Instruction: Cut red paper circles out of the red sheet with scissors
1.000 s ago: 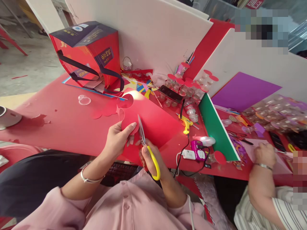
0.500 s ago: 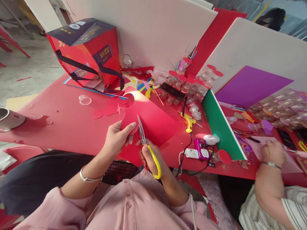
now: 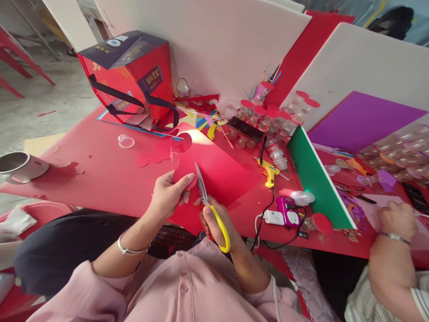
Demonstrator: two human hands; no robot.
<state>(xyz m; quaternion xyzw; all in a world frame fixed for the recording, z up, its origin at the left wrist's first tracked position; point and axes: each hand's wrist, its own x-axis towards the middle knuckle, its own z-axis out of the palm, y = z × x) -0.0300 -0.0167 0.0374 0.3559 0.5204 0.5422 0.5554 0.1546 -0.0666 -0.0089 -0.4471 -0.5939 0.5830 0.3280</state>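
Note:
My left hand point(image 3: 170, 190) pinches the edge of a large red paper sheet point(image 3: 221, 165), thumb on top, beside a rounded, partly cut shape. In my right hand point(image 3: 217, 219) are scissors point(image 3: 223, 228) with yellow handles, my fingers wrapped through the loops. Their metal blades point away from me and lie at the paper, close to my left thumb. A curved cutout opens in the sheet's far left edge. Several red paper discs point(image 3: 159, 154) lie left of the sheet, hard to tell from the red table.
A red and navy bag point(image 3: 134, 76) stands at the back left, a metal mug point(image 3: 23, 165) at the far left. Right of the paper are a yellow glue gun point(image 3: 268, 172), its cord, a phone point(image 3: 246, 129), plastic cups and a green board point(image 3: 318, 179). A co-worker's hand point(image 3: 397, 219) rests farther right.
The whole view has shifted, so things appear slightly farther right. Both hands keep their hold on paper and scissors, with the blades in nearly the same place on the sheet.

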